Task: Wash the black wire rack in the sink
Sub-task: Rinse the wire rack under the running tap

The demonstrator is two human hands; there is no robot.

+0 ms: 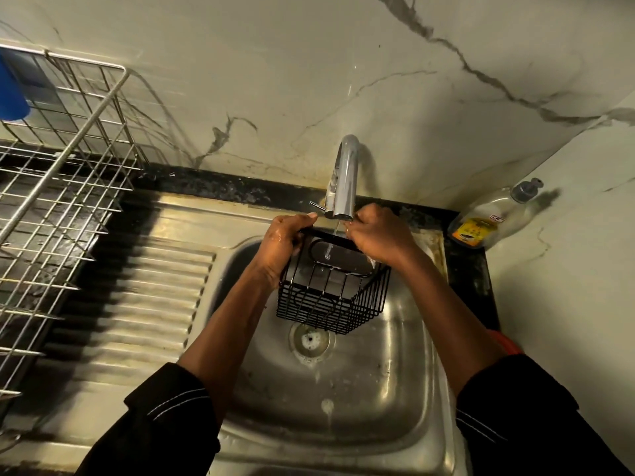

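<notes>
Sleeves (165,424), black cloth with white stitching, are entering from the near edge. Sink (395,389), stainless steel, rounded-square basin, dull and water-spotted, is lying between them, with a round drain (311,339) at its middle. Drainboard (144,304), ribbed steel, is adjoining it on the left.

Black wire rack (330,304), a box-shaped basket of thin coated bars with a smooth oval plate on one wall, is hanging above the basin, over the drain's far side. Its long axis is running left to right; it is tilting, far rim raised to the spout, near corner dipping low.

Left hand (280,247), wet, is gripping the rack's left end with curled fingers. Right hand (378,237) is gripping the far rim's right end, fingers curled over the bar.

Tap (345,180), curved chrome, is pouring a thin stream onto the plate. Dish rack (58,187), silver wire grid, is standing far left. Bottle (488,218), clear plastic with a pump top, is leaning in the far right corner against the veined marble wall (275,63).
</notes>
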